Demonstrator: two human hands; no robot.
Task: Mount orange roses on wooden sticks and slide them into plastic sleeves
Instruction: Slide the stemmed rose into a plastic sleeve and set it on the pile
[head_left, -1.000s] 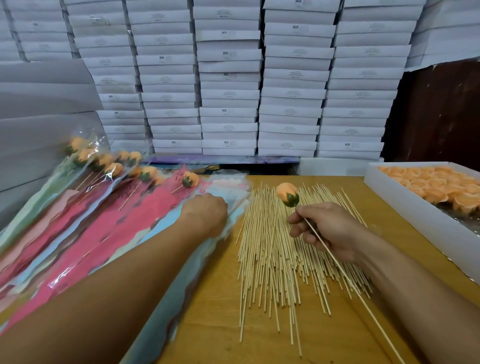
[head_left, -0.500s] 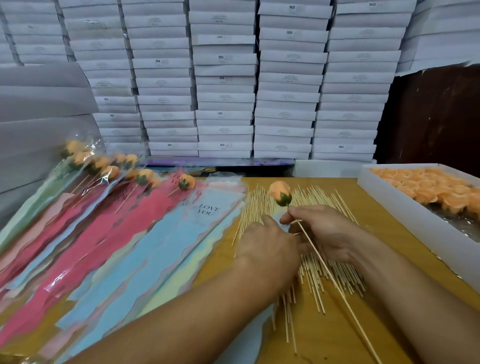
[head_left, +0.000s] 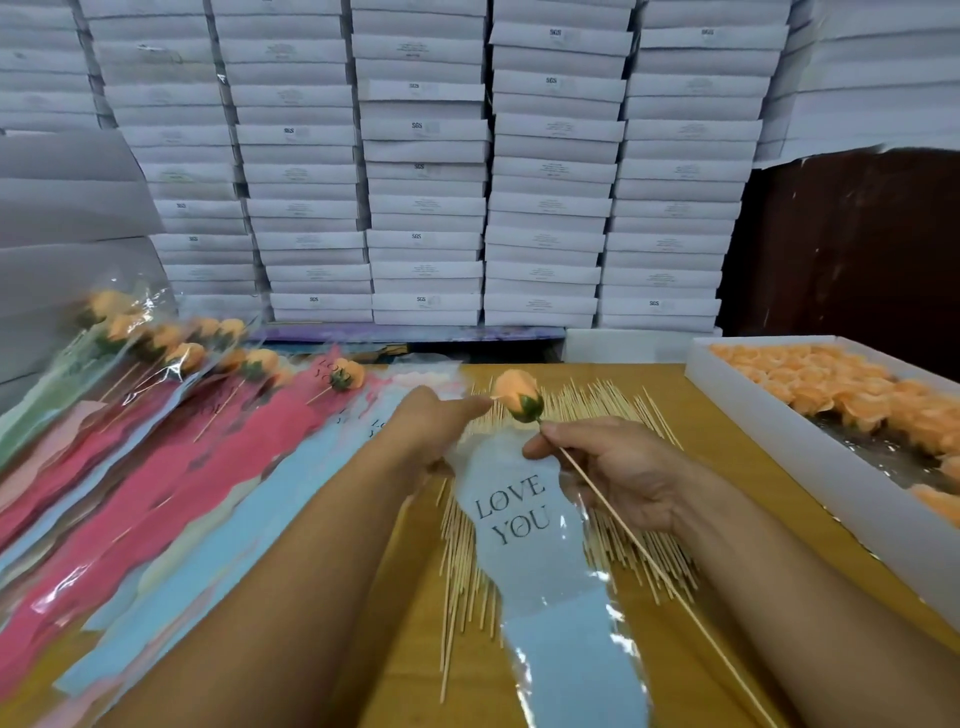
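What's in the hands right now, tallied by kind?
Orange rose: 1, mounted on the stick
Wooden stick: 1, pinched by the right hand
Plastic sleeve: 1, light blue, printed LOVE YOU, top held by the left hand
Total: 3

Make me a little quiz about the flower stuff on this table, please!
1. True or false: the rose in the right hand is already inside the sleeve.
2. What words are printed on the blue sleeve that the left hand holds?
3. Where do the loose roses wait? A) in the white tray on the right B) under the loose sticks C) on the stacked boxes

Key: 1 false, the rose is outside, above the sleeve's top edge. 2 LOVE YOU. 3 A.
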